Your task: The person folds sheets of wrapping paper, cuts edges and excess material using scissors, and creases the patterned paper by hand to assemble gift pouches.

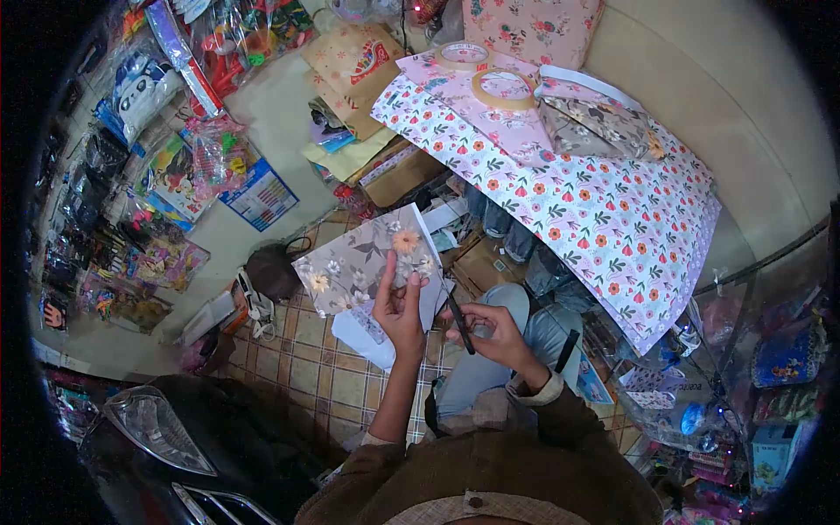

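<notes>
A piece of grey floral paper (pixel 359 262) with orange and white flowers is pinched in my left hand (pixel 402 308), its printed side facing up. White paper (pixel 360 343) shows just below it, and I cannot tell whether the two are joined. My right hand (pixel 497 337) grips a slim black tool (pixel 460 325), whose upper tip is close to the floral paper's right edge. Its exact kind is not clear. Another black stick-like object (pixel 567 350) lies by my leg, to the right of that hand.
Flower-printed sheets (pixel 569 206) cover a surface ahead, bearing tape rolls (pixel 504 89) and a folded grey floral piece (pixel 599 127). Cardboard boxes (pixel 486 265) sit beneath. Packaged goods (pixel 144 92) hang along the left wall. A motorbike (pixel 162 429) stands at lower left on the tiled floor (pixel 293 350).
</notes>
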A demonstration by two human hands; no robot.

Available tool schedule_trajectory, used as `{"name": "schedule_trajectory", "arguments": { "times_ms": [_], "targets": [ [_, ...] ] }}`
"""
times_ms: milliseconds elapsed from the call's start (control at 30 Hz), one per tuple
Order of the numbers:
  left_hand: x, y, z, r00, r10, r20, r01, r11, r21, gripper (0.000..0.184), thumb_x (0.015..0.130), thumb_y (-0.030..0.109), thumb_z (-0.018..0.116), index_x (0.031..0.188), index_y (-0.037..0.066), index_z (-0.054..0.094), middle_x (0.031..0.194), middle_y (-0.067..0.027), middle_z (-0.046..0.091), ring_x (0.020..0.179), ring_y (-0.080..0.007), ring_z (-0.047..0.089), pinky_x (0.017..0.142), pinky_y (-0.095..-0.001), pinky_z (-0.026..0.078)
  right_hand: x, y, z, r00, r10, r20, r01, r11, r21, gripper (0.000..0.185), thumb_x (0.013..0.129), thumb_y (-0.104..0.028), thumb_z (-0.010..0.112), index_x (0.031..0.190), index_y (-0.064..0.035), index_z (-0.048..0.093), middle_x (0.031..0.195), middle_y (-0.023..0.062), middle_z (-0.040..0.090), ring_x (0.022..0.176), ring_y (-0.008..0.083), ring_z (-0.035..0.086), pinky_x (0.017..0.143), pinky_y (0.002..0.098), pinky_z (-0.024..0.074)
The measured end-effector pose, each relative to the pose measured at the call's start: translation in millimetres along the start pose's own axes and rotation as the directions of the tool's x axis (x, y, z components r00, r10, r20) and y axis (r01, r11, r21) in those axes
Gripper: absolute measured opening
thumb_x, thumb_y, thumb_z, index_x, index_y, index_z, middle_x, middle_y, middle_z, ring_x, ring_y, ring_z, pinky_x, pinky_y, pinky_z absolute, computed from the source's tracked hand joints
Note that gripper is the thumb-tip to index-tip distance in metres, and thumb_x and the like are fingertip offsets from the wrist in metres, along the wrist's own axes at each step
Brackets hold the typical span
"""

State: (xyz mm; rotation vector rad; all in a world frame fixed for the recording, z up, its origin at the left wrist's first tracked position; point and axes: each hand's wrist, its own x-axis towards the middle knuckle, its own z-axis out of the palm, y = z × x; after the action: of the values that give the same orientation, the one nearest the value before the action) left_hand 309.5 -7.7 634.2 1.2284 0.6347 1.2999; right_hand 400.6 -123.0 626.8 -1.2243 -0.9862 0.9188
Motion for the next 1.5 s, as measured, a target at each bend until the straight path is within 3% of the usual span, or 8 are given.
{"name": "schedule_trajectory", "arguments": {
  "times_ms": [267,367,467,567,867,967,1267,1500],
  "targets": [
    [0.4,-0.1,0.4,1.0,-0.023,0.004,0.023,0.999,-0.036,0.046,0.085,0.002,0.057,0.128,-0.004,0.042,0.133,-0.0144,0.044,0.086,-0.0121,0.06,0.073,-0.0249,0.052,-0.1,-0.7,-3.4,0.998,0.06,0.013,-0.059,0.997,-0.046,0.031,0.076,-0.011,0.072,0.103,0.0012,0.062,0.089,0.0016,0.063,0.075,0.0041,0.055,0.07,0.0205,0.0433],
    [-1.8,0.8,-0.5,0.999,-0.042,0.024,0.043,0.999,-0.001,0.047,0.085,0.002,0.058,0.129,-0.004,0.042,0.134,-0.0149,0.043,0.086,-0.0125,0.06,0.074,-0.0254,0.051,2.0,8.4,-3.5,1.0,-0.002,0.013,0.001,0.998,0.06,0.032,0.075,-0.009,0.072,0.104,0.0022,0.062,0.091,0.0019,0.064,0.075,0.0046,0.055,0.07,0.0215,0.0445],
    [-5.4,-2.2,-1.3,0.998,-0.057,0.041,0.056,0.998,0.009,0.047,0.085,0.002,0.058,0.128,-0.004,0.042,0.133,-0.0151,0.044,0.084,-0.012,0.06,0.074,-0.0248,0.051,4.2,0.3,-6.9,0.998,0.055,0.019,-0.056,0.997,0.058,0.032,0.076,-0.006,0.071,0.105,0.0032,0.061,0.092,0.0023,0.064,0.076,0.0051,0.056,0.071,0.0221,0.0455],
    [-6.6,-3.5,0.7,0.998,-0.059,0.026,0.059,0.998,-0.015,0.047,0.085,0.002,0.058,0.128,-0.005,0.042,0.132,-0.0154,0.045,0.083,-0.0115,0.06,0.073,-0.0243,0.051,4.8,1.6,-4.9,0.999,0.033,-0.002,-0.032,0.997,0.066,0.033,0.077,-0.012,0.072,0.106,0.0,0.062,0.081,-0.0006,0.062,0.071,0.0039,0.052,0.068,0.0219,0.0437],
    [-8.5,-6.4,-0.6,0.999,-0.037,0.02,0.037,0.999,-0.017,0.045,0.085,0.001,0.057,0.128,-0.004,0.043,0.132,-0.0156,0.045,0.084,-0.0123,0.061,0.071,-0.0242,0.052,3.8,-0.3,-2.3,1.0,0.024,0.003,-0.024,0.997,0.07,0.032,0.077,-0.005,0.07,0.106,0.0028,0.061,0.083,0.0001,0.062,0.074,0.0043,0.056,0.07,0.0208,0.045],
    [-8.8,-4.3,-0.8,0.999,-0.045,0.022,0.046,0.999,-0.028,0.045,0.085,0.001,0.057,0.127,-0.004,0.043,0.132,-0.0154,0.045,0.085,-0.012,0.06,0.072,-0.0244,0.052,2.8,-4.7,0.3,0.998,0.051,-0.029,-0.048,0.995,0.089,0.031,0.077,-0.014,0.072,0.103,0.001,0.063,0.08,-0.0006,0.062,0.07,0.004,0.053,0.066,0.0213,0.0438],
    [-8.3,-8.9,-4.1,0.999,-0.05,0.021,0.051,0.998,-0.047,0.045,0.085,-0.001,0.056,0.128,-0.005,0.042,0.132,-0.0141,0.045,0.082,-0.0094,0.059,0.072,-0.0229,0.052,2.0,-1.6,1.2,0.999,0.045,-0.023,-0.044,0.998,0.048,0.031,0.078,-0.016,0.071,0.104,-0.0001,0.063,0.069,-0.0034,0.057,0.064,0.0017,0.048,0.063,0.0203,0.0417],
    [-14.7,-5.6,-4.0,0.995,-0.089,0.054,0.089,0.996,-0.01,0.044,0.084,-0.001,0.057,0.126,-0.005,0.044,0.132,-0.0158,0.044,0.086,-0.01,0.059,0.07,-0.0241,0.052,4.4,8.9,-1.3,0.999,0.009,-0.035,-0.002,0.981,0.194,0.033,0.077,-0.013,0.071,0.105,0.002,0.062,0.092,0.0051,0.065,0.079,0.0077,0.058,0.072,0.025,0.0464]
  ]
}}
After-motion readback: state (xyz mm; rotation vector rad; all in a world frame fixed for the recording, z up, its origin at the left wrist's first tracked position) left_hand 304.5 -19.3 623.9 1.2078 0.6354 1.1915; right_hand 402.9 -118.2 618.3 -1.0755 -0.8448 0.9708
